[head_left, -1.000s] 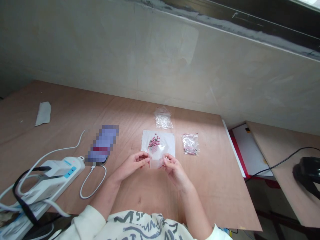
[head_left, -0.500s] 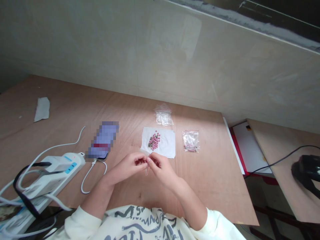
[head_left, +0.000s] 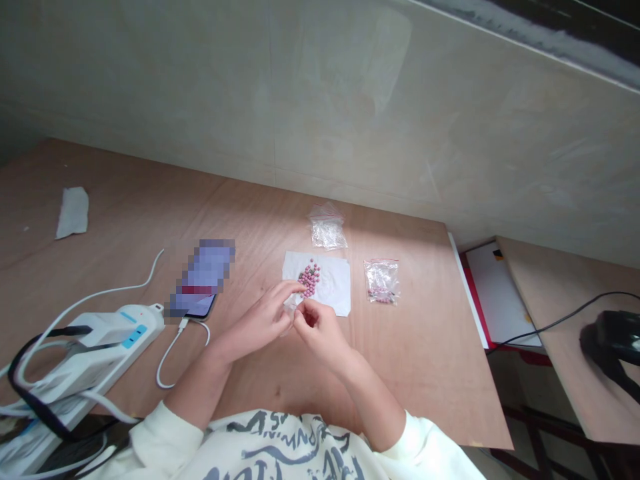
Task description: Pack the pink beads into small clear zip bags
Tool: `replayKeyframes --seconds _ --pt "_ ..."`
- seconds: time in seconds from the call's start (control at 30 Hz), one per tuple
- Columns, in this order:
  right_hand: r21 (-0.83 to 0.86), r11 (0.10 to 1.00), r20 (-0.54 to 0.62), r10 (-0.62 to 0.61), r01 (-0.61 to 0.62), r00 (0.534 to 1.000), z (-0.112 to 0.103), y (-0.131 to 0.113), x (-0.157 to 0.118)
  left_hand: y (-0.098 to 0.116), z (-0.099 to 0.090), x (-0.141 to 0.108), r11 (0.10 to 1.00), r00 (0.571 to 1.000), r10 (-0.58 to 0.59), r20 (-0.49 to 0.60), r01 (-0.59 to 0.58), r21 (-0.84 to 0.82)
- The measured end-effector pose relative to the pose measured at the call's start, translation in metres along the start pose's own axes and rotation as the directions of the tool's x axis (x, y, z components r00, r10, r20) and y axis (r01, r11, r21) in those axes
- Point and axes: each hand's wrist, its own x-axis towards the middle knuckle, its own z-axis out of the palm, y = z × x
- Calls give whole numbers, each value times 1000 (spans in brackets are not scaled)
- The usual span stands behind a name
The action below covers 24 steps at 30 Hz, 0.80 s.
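Observation:
Pink beads (head_left: 311, 283) with a few dark ones among them lie heaped on a white sheet of paper (head_left: 335, 287). My left hand (head_left: 263, 319) is open, its fingers stretched to the near left edge of the bead heap and its thumb apart from them. Beside it, my right hand (head_left: 320, 328) is closed in a pinch at the paper's near edge. A bit of clear plastic bag (head_left: 290, 305) shows between the hands, at my right fingertips; most of it is hidden.
Several clear zip bags (head_left: 328, 230) are stacked behind the paper. To the right lies a zip bag with beads (head_left: 383, 283). A phone (head_left: 203, 277) on a cable and a power strip (head_left: 127, 340) with plugs are on the left. A white scrap (head_left: 73, 212) lies far left.
My left hand has left its pinch against the right hand, and its fingers have stretched forward to the beads. The right hand stays nearly in place. The view has shifted slightly.

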Motion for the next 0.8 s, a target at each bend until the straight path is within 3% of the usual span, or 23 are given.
replayKeyframes --seconds 0.13,0.23,0.3,0.37,0.43,0.5,0.53,0.63,0.8 --pt "130 987 -70 103 -93 992 -3 0 9 -1 -12 2 997 994 -73 81 74 -20" --pt "279 946 8 167 -163 986 -5 -1 17 -4 -19 0 994 984 -102 143 108 -32" --pt "335 918 122 182 -213 976 -8 -1 26 -8 -21 2 994 987 -109 114 112 -17" --pt "308 928 105 184 -207 977 -11 2 40 -14 -23 7 994 994 -109 22 109 26" --pt "151 982 -121 135 -116 983 -15 7 60 -21 -24 15 992 993 -93 -72 99 84" --pt "-136 989 -348 6 -57 937 -18 13 80 -28 -25 24 986 988 -70 -136 89 144" --pt "-273 960 -391 -52 -62 919 -19 16 89 -31 -26 29 982 986 -63 -152 89 169" --pt "-537 836 -350 -103 -110 931 -19 24 109 -39 -24 39 972 984 -67 -163 101 212" --pt "-624 761 -317 -43 -174 947 -19 29 113 -46 -18 46 958 981 -98 -170 139 251"
